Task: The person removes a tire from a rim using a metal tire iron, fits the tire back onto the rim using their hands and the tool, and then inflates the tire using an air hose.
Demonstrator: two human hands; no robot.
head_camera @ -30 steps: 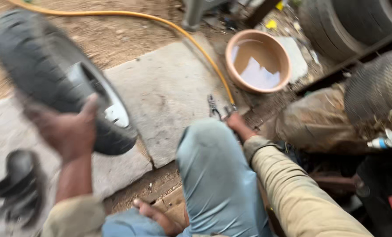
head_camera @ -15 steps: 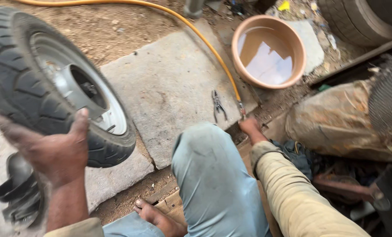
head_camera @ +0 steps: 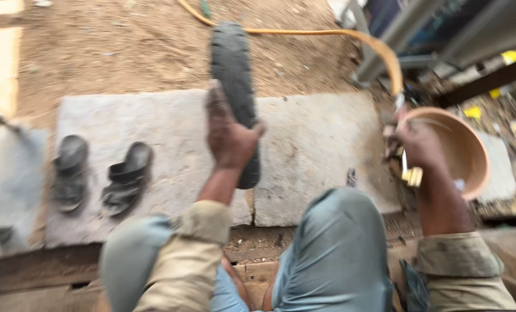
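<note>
A small black tyre on its wheel (head_camera: 235, 81) stands upright and edge-on over a stone slab (head_camera: 154, 144), straight ahead of me. My left hand (head_camera: 226, 136) grips its tread from the near side. My right hand (head_camera: 417, 144) is at the right, closed on the brass nozzle end of a yellow air hose (head_camera: 327, 33), just in front of a tan plastic basin (head_camera: 463, 150). The view is blurred by motion. My knees in blue-grey trousers (head_camera: 336, 254) fill the bottom.
A pair of black sandals (head_camera: 99, 173) lies on the slab at the left. Pliers (head_camera: 351, 176) rest on the slab near my right knee. Sandy ground lies beyond the slabs. Metal frames and clutter stand at the top right.
The tyre has turned from lying angled at my left to upright and edge-on in front of me. My right hand rose from near the pliers and took the hose nozzle.
</note>
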